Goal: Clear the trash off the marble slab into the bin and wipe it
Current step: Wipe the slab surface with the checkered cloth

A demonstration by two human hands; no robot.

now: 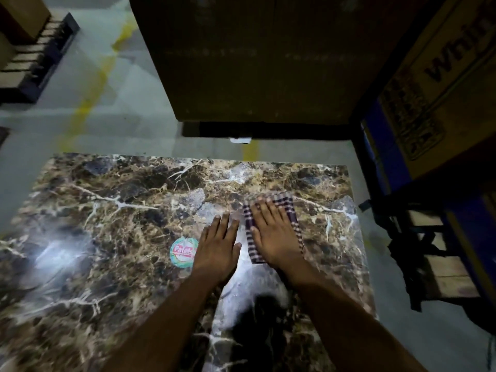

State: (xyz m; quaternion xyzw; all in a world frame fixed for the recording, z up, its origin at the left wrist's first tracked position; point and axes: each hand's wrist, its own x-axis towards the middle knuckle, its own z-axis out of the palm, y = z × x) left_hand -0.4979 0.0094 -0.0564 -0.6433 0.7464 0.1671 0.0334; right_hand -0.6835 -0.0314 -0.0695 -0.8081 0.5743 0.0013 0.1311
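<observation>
A brown, white-veined marble slab [112,210] fills the lower part of the head view. A checked purple and white cloth [291,210] lies flat on its right half. My right hand [271,232] presses flat on the cloth with straight fingers. My left hand [218,244] rests flat on the bare marble just left of the cloth, fingers straight. A round green and red sticker [182,251] sits on the slab beside my left hand and is partly covered by it. No bin is in view.
A large dark cardboard box [255,57] stands behind the slab. A blue rack [375,157] with printed cartons [442,76] is at the right. A pallet [35,60] lies at the far left. The grey floor [107,103] has yellow lines and a white scrap [240,140].
</observation>
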